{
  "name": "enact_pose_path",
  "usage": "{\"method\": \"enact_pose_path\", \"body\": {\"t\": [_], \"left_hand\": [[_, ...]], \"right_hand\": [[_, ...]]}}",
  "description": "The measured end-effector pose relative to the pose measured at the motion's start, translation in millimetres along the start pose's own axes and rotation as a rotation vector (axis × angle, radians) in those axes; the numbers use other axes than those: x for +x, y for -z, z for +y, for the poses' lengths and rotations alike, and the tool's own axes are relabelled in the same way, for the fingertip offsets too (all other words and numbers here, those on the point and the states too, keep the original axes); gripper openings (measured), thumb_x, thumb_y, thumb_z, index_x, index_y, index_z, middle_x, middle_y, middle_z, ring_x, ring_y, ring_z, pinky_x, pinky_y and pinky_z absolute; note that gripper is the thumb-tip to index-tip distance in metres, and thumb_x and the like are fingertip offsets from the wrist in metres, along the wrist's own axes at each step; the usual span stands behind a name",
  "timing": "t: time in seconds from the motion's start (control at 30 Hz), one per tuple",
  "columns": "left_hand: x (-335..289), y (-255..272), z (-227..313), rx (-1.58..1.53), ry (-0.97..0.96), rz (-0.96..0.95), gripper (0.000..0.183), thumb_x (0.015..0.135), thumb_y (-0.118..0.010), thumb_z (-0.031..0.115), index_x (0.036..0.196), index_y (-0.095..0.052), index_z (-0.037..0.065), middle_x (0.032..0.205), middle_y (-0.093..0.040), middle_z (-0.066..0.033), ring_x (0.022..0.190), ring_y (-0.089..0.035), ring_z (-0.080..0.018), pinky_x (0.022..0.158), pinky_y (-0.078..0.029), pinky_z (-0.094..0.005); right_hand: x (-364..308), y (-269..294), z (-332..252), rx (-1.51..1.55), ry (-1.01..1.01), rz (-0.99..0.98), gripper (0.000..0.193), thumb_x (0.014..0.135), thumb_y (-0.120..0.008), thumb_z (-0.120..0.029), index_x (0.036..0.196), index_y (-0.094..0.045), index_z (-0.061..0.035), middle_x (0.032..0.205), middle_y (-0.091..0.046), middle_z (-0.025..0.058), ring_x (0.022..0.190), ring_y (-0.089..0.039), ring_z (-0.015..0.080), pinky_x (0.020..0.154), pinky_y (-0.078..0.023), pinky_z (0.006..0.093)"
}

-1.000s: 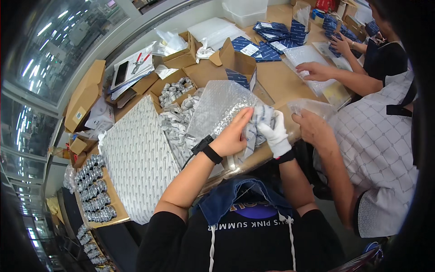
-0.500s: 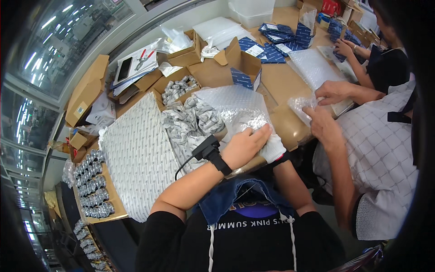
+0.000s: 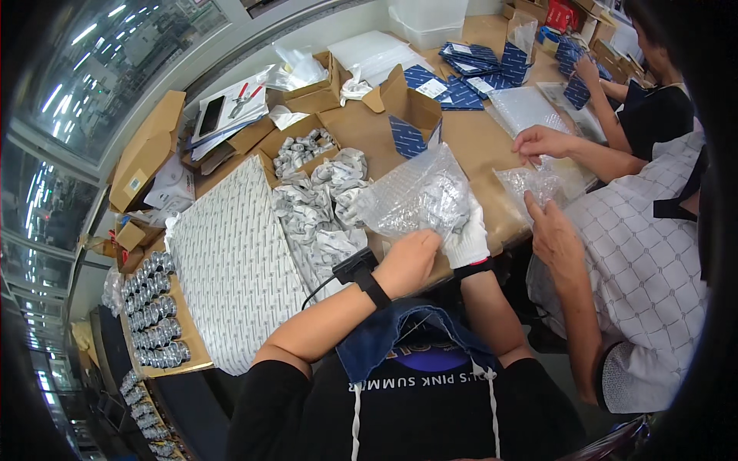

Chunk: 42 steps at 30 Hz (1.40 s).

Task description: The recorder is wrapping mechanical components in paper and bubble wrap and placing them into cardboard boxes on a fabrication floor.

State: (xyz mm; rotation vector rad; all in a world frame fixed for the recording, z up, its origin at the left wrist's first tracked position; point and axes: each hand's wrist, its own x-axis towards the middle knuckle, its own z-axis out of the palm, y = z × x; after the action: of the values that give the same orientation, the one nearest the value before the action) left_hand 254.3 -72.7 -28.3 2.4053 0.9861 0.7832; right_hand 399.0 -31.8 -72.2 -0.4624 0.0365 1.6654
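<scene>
A clear bubble wrap sheet [image 3: 403, 188] is folded round a bundle wrapped in printed paper [image 3: 444, 198] in front of me. My left hand [image 3: 411, 263], bare and with a black device strapped at the wrist, is closed on the near edge of the wrap. Against the bundle's right side, my right hand [image 3: 469, 240] in a white glove grips the wrap; some of its fingers are hidden behind the plastic. Just left of the wrap lies a heap of paper-wrapped parts [image 3: 323, 207].
A stack of printed paper sheets [image 3: 234, 261] covers the table's left, beside a tray of metal parts [image 3: 154, 315]. An open cardboard box [image 3: 411, 115] stands beyond the wrap. On the right, a co-worker's hands [image 3: 550, 192] handle another piece of bubble wrap [image 3: 530, 183].
My left hand has drawn back off the bundle and closed on the wrap's near edge. The wrap has shifted and stands up more. The co-worker's far hand has moved up.
</scene>
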Motion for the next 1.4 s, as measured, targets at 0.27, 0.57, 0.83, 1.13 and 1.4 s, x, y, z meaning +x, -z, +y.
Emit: {"method": "enact_pose_path", "body": {"t": [0.27, 0.57, 0.83, 1.13, 1.4], "left_hand": [[21, -5, 22, -0.222, -0.115, 0.0, 0.014, 0.074, -0.055, 0.007, 0.088, -0.053, 0.005, 0.081, -0.054, -0.0151, 0.079, -0.054, -0.0358, 0.066, -0.044, -0.0426], [-8, -30, 46, -0.336, -0.291, -0.206, 0.013, 0.068, -0.056, 0.006, 0.081, -0.051, 0.006, 0.074, -0.052, -0.0128, 0.073, -0.055, -0.035, 0.063, -0.045, -0.0422], [-29, 1, 61, -0.464, -0.36, -0.139, 0.013, 0.071, -0.056, 0.005, 0.082, -0.05, 0.006, 0.076, -0.051, -0.0124, 0.075, -0.053, -0.0349, 0.064, -0.045, -0.041], [-85, 139, 48, -0.503, -0.205, -0.209, 0.041, 0.082, -0.059, 0.006, 0.122, -0.05, 0.003, 0.113, -0.057, -0.0158, 0.102, -0.055, -0.0315, 0.088, -0.045, -0.0346], [-94, 274, -79, -0.2, 0.458, 0.21, 0.047, 0.084, -0.063, 0.022, 0.121, -0.046, -0.001, 0.091, -0.061, -0.0117, 0.082, -0.06, -0.0165, 0.075, -0.048, -0.0291]], "right_hand": [[-4, 40, 26, -0.106, 0.024, -0.5, 0.044, 0.086, -0.055, -0.03, 0.121, -0.049, -0.0035, 0.118, -0.055, 0.011, 0.108, -0.053, 0.0244, 0.091, -0.044, 0.0334], [-32, -1, 18, -0.345, 0.022, -0.259, 0.044, 0.085, -0.056, -0.029, 0.121, -0.049, -0.0036, 0.117, -0.055, 0.0112, 0.108, -0.053, 0.0243, 0.091, -0.044, 0.0333], [-56, -27, 18, -0.5, 0.103, -0.231, 0.044, 0.085, -0.057, -0.028, 0.121, -0.049, -0.0037, 0.117, -0.055, 0.0114, 0.107, -0.053, 0.0242, 0.09, -0.044, 0.0333], [-92, -46, 12, -0.603, 0.282, -0.172, 0.045, 0.084, -0.058, -0.028, 0.12, -0.049, -0.0039, 0.117, -0.055, 0.0116, 0.107, -0.053, 0.024, 0.09, -0.044, 0.0332], [-153, -47, 8, -0.698, 0.461, -0.04, 0.045, 0.083, -0.059, -0.027, 0.12, -0.049, -0.004, 0.116, -0.055, 0.0118, 0.106, -0.054, 0.0239, 0.09, -0.044, 0.0332]]}}
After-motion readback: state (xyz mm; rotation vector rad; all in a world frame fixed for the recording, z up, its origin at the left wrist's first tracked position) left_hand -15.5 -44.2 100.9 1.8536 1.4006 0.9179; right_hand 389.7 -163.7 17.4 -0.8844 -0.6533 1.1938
